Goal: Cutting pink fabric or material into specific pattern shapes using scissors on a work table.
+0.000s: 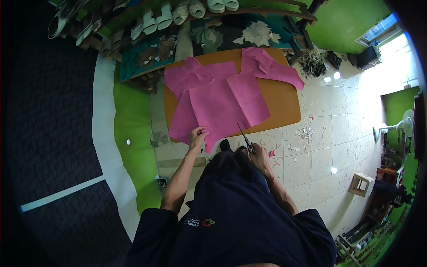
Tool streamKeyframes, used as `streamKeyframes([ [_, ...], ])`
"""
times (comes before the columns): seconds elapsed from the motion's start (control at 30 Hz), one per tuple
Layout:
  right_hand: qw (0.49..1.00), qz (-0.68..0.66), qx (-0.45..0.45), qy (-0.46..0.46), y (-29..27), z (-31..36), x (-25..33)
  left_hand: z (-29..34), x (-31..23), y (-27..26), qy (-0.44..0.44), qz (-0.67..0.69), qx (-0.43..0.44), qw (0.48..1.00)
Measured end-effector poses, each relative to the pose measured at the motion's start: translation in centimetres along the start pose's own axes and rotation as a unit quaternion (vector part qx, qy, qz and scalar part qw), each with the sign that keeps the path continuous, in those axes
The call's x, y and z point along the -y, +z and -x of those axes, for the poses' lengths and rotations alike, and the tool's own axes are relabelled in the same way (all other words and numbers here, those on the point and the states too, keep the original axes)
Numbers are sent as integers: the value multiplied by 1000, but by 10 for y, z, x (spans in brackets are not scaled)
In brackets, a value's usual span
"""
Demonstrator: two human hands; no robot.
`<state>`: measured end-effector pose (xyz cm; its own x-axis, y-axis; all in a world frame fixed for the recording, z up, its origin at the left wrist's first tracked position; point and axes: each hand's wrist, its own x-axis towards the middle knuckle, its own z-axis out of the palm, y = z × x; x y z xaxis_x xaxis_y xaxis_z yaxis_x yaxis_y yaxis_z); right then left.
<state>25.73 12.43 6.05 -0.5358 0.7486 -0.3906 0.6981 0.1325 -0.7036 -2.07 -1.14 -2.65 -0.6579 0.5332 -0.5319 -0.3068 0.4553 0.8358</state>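
Observation:
A large pink sheet (218,104), fabric or felt by its look, lies folded over the front of an orange-brown table (284,104), one pointed corner hanging past the near edge. My left hand (197,138) is closed at that near edge, thumb and fingers pinching the pink sheet beside the hanging corner. In my right hand (259,155) is a pair of dark scissors (244,135). Their blades point up and left toward the sheet's near edge, a little right of the hanging corner. My fingers partly hide the scissors' handles.
More pink pieces (271,66) cover the table's far side. Behind it, a low bench carries piles of cut scraps (259,33), below a rack of slippers (164,17). Scraps (307,131) litter the tiled floor on the right. A fan (405,123) and a wooden stool (361,184) stand farther right.

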Motion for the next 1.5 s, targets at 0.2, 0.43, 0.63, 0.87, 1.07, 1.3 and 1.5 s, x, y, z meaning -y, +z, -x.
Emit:
streamKeyframes([
  [0.2,999,-38,-28,-5,-8,4,-12,-11,-32,12,-39,-6,96,995],
  [0.43,986,-118,-113,-14,-31,15,-17,0,-193,77,-5,58,210,976],
  [0.63,975,-152,-159,23,-41,34,-38,68,-271,137,148,195,225,943],
  [0.87,980,-149,-127,37,-32,60,-67,109,-162,135,205,218,162,940],
  [1.07,985,-157,-30,66,-24,77,-71,72,-23,128,92,201,113,969],
  [1.3,981,-92,159,66,-27,84,-75,73,30,127,-34,226,64,972],
  [1.5,963,-82,242,84,-13,63,-77,75,43,121,-68,221,93,968],
])
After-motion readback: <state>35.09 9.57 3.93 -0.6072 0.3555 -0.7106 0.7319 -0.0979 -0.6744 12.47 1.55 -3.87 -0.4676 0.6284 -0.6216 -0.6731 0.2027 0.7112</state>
